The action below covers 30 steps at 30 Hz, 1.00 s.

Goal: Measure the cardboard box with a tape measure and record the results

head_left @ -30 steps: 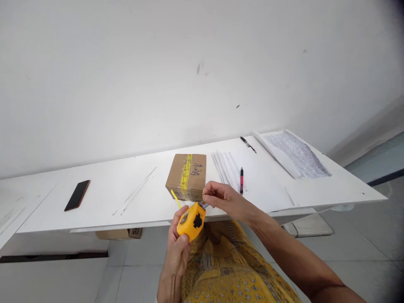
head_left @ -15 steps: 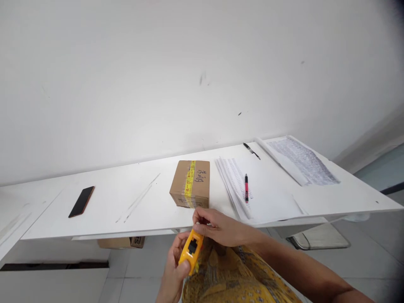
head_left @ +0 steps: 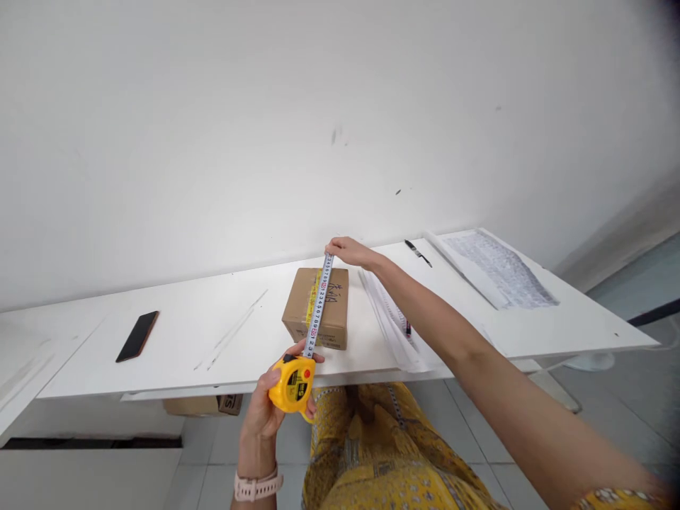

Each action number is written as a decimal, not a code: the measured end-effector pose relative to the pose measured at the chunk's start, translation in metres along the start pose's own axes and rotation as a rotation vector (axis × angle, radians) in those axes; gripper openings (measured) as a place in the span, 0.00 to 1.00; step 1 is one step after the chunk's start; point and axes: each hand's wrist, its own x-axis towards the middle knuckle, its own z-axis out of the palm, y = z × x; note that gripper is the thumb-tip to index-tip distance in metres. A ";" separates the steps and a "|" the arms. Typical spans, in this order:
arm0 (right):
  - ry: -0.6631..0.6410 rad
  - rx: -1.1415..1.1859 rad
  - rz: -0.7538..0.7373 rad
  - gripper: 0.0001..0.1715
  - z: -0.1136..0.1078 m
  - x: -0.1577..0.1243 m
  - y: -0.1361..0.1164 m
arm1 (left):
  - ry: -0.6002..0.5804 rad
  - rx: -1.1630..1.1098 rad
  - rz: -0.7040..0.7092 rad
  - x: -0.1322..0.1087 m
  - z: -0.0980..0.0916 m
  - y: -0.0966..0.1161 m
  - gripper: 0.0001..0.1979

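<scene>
My left hand is closed round the yellow case of a tape measure, just in front of the table edge. From the case a white blade with black and red numbers stretches away over a small cardboard box. My right hand pinches the far end of the blade, beyond the back of the box and close to the wall. Yellow printed tape and dark handwriting mark the top of the box. Whether the blade touches the box, I cannot tell.
Left of the box, a dark phone lies on the white table. To the right are a stack of papers, a black pen and a written sheet. Beneath the table is another cardboard box. A white wall stands behind.
The blade has been drawn out of the tape measure. My right hand has moved forward past the box with its end, while my left hand has shifted slightly left and turned the case.
</scene>
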 end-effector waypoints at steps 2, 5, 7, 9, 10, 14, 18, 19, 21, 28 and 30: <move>-0.008 -0.010 0.051 0.13 0.015 0.006 0.007 | 0.045 -0.035 0.001 -0.003 0.000 -0.003 0.29; -0.009 0.139 0.051 0.11 0.036 -0.001 0.014 | 0.097 -0.080 0.012 -0.013 0.003 -0.010 0.28; -0.021 0.272 0.033 0.11 0.045 -0.008 0.017 | 0.121 -0.094 0.018 -0.021 0.007 -0.015 0.27; -0.028 0.360 0.035 0.12 0.049 -0.013 0.021 | 0.139 -0.089 0.014 -0.026 0.012 -0.018 0.27; -0.023 0.386 0.045 0.13 0.050 -0.014 0.022 | 0.146 -0.086 0.011 -0.027 0.014 -0.019 0.27; -0.003 0.435 0.094 0.17 0.051 -0.014 0.026 | 0.177 -0.109 0.000 -0.024 0.018 -0.017 0.27; -0.001 0.420 0.116 0.18 0.052 -0.013 0.029 | 0.193 -0.106 -0.004 -0.020 0.016 -0.015 0.27; 0.002 0.414 0.120 0.18 0.052 -0.012 0.030 | 0.195 -0.100 -0.006 -0.020 0.016 -0.015 0.27; 0.002 0.402 0.114 0.17 0.054 -0.012 0.030 | 0.200 -0.089 -0.008 -0.019 0.016 -0.016 0.27; 0.105 0.341 -0.047 0.13 0.029 -0.023 0.013 | 0.194 0.085 -0.002 -0.027 0.011 -0.002 0.34; 0.157 0.367 -0.152 0.12 0.013 -0.042 0.006 | 0.161 0.194 -0.018 -0.028 -0.003 0.015 0.37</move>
